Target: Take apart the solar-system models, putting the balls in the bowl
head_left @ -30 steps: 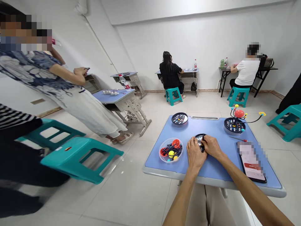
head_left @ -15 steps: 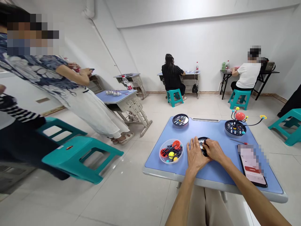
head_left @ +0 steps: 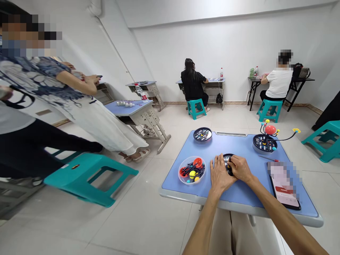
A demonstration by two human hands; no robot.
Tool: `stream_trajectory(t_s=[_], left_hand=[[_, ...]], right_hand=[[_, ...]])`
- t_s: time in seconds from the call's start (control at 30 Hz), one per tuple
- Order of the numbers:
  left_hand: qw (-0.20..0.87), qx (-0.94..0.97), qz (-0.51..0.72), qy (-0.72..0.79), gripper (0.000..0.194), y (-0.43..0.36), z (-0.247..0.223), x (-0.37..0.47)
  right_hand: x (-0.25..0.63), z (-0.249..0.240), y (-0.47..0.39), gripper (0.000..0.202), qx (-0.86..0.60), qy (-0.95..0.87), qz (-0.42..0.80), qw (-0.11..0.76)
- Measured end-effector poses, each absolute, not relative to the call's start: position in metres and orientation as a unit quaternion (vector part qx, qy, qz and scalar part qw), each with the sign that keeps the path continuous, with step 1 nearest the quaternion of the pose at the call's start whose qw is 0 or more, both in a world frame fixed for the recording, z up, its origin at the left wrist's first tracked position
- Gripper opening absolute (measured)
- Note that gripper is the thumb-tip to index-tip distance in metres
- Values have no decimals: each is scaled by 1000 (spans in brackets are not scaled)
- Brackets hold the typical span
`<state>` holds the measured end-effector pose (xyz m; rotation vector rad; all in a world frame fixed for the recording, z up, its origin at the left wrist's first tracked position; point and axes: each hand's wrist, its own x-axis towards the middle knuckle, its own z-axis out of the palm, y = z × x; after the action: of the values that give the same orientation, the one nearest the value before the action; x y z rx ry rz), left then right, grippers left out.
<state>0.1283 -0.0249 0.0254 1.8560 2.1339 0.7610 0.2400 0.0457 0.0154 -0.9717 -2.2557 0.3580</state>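
Observation:
A round black base (head_left: 227, 158) with a printed top lies on the blue desk, largely covered by my two hands. My left hand (head_left: 221, 174) rests against its left side, fingers stretched out and held close together. On the other side my right hand (head_left: 241, 168) is closed in a pinch over the base, at a small black piece mostly hidden by the fingers. To the left stands a clear round tub (head_left: 191, 170) with red cups, black arms and yellow and blue balls. A similar round base (head_left: 202, 135) sits at the desk's far left.
At far right on the desk stands a planet model (head_left: 265, 142) with a long arm reaching right. A screwdriver (head_left: 273, 160) and a phone (head_left: 283, 187) lie nearer. A teal stool (head_left: 91, 173) and standing people are at left; two people sit by the wall.
The view has shifted slightly. My hands keep nearly the same place on the base, with a small shift of the right fingers. At left, a person in dark trousers has moved.

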Motion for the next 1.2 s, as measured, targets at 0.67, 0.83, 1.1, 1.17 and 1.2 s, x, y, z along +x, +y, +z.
stream_trajectory(t_s=[0.67, 0.83, 1.1, 1.17, 1.2], left_hand=[[132, 624, 237, 732, 109, -26, 32, 129], [129, 624, 243, 731, 110, -26, 30, 129], [118, 628, 259, 724, 107, -27, 26, 129], [120, 628, 256, 725, 108, -27, 27, 129], [121, 627, 254, 727, 109, -28, 28, 129]], right_hand=[[249, 25, 59, 12, -308, -859, 275, 303], [251, 32, 60, 15, -320, -892, 234, 217], [245, 11, 55, 23, -327, -855, 209, 345], [245, 11, 55, 25, -303, -865, 188, 352], [245, 11, 56, 25, -288, -872, 183, 352]])
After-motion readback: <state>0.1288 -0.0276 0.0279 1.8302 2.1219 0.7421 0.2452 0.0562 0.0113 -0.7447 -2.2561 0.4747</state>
